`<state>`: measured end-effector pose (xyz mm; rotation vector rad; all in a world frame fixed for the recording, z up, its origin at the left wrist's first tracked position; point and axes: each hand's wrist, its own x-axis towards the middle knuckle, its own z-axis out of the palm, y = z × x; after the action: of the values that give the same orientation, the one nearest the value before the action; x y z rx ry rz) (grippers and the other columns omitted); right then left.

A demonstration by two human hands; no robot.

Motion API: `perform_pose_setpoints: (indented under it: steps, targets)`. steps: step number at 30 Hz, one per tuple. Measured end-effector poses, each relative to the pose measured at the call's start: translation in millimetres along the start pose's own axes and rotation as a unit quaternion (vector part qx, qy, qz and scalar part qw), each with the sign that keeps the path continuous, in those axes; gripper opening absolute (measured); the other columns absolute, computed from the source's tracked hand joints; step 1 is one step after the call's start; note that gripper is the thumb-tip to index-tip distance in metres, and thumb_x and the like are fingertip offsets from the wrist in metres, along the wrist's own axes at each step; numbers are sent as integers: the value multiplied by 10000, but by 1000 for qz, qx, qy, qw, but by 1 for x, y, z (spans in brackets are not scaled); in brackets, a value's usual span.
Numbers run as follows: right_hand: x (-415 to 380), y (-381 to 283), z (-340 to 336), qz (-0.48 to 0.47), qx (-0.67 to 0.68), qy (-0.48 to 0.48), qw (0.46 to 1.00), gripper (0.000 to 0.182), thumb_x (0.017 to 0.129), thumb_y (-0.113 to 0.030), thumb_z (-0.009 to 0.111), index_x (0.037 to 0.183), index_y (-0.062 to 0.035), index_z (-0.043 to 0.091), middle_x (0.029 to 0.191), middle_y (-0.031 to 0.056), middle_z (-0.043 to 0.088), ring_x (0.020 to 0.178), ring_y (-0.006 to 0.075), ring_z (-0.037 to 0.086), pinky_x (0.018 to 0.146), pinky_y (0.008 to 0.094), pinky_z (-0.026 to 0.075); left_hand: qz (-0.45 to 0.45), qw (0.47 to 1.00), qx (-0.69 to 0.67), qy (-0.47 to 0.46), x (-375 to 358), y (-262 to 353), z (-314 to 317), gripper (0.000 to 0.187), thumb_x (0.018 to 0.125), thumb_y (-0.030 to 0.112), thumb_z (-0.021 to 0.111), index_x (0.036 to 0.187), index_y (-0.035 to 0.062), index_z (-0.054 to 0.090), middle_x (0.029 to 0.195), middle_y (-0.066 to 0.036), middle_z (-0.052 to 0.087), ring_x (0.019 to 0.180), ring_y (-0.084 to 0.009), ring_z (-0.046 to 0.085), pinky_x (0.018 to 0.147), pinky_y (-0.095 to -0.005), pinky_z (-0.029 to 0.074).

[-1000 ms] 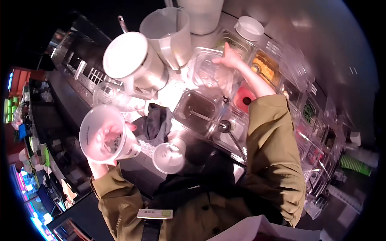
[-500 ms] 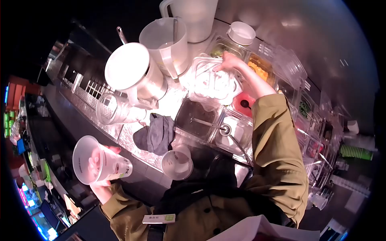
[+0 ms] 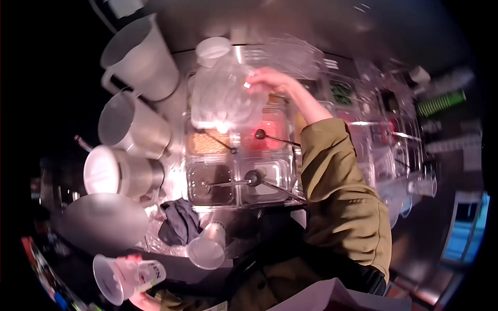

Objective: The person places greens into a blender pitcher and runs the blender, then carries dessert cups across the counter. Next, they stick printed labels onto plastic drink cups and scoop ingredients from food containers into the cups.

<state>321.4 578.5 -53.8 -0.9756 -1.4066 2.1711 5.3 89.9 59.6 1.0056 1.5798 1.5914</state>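
My left hand [image 3: 145,300] is wrapped round a printed translucent plastic cup [image 3: 124,280], tilted with its mouth to the left; its contents are hard to make out. My right hand [image 3: 271,80] grips the edge of a clear plastic container lid [image 3: 223,98], raised above the back food containers and blurred by motion. Below the lid sits a container of tan grains [image 3: 207,142] with a spoon in it. Beside it is a container of red food [image 3: 270,136] with a dark-ended spoon. Nearer me stand a dark-filled container [image 3: 210,192] and a pale one [image 3: 270,179] with a ladle.
Two translucent pitchers [image 3: 148,62] [image 3: 132,127] and a white-lidded metal jug [image 3: 101,168] stand at left. A dark cloth [image 3: 179,223] lies beside another plastic cup [image 3: 207,249]. A blurred grey rounded shape [image 3: 104,223] is at lower left. Stacked clear lids [image 3: 295,54] lie behind.
The view has swung, so the counter appears further left. The lid in my right hand has been lifted and tilted, and the tan grains now show. My left hand keeps the cup.
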Motion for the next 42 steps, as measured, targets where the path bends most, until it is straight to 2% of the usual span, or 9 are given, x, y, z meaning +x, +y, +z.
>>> perform_pose_setpoints:
  steps: [6,12,20,22,23,25,32,38,42]
  targets:
    - [-127,-7,-213,-78,128,331,932,246,766,-210,614,954,-57,568,860,103,632,704,171,614,501,228,481,-23,999,16,-27,36,-6,16,737,607,389,729,1129,-27,417,993,-154,540,906,-241,536,776,-350,426]
    - [-143,27,-317,-133,334,655,664,209,805,-176,543,1004,-113,537,1070,121,536,796,251,575,522,336,479,-59,997,45,-5,38,1,19,689,639,348,712,1132,-28,411,989,-139,539,902,-221,533,783,-333,423]
    - [-108,43,-386,-147,-13,472,869,673,799,-549,440,1241,-42,401,1232,144,450,1124,328,431,968,456,272,-125,991,48,17,16,45,22,625,682,292,690,1135,-29,403,982,-118,537,896,-194,529,793,-311,418]
    - [-110,-33,-253,187,-473,617,600,603,803,-514,456,1082,13,544,1191,137,500,1083,291,480,874,406,387,-124,991,41,-5,26,49,25,610,693,278,684,1136,-30,401,981,-113,536,895,-188,528,796,-305,417]
    - [-94,-33,-223,123,-561,638,513,556,745,-480,539,1001,11,593,1101,138,558,1033,286,513,815,388,419,-123,992,38,-19,34,52,28,602,698,271,682,1137,-30,400,980,-110,536,894,-184,528,797,-302,417]
    - [-79,-27,-127,-240,-518,522,634,370,758,-357,536,966,-62,617,915,183,603,868,321,575,763,395,448,-118,991,27,-56,57,53,39,586,709,258,676,1137,-30,398,979,-105,536,893,-178,527,800,-297,416]
    - [-54,39,-9,-103,-602,320,724,403,799,-463,470,903,-104,621,792,176,612,788,345,588,685,439,467,-111,984,-27,-135,155,21,166,544,753,225,651,1162,-9,377,990,-97,555,893,-145,538,760,-269,441]
    - [-32,19,10,-28,-785,20,619,351,746,-340,558,904,-32,614,901,166,610,885,300,577,717,416,465,-164,959,94,-212,178,-3,197,623,720,284,690,1173,-9,379,1083,-103,524,1008,-155,498,892,-289,376]
    - [18,-5,-15,-245,-768,306,506,128,724,-135,520,770,-43,597,894,133,549,869,270,536,656,386,470,-179,951,58,-246,191,-24,208,627,699,277,706,1152,-15,385,1074,-109,525,992,-163,506,890,-305,380]
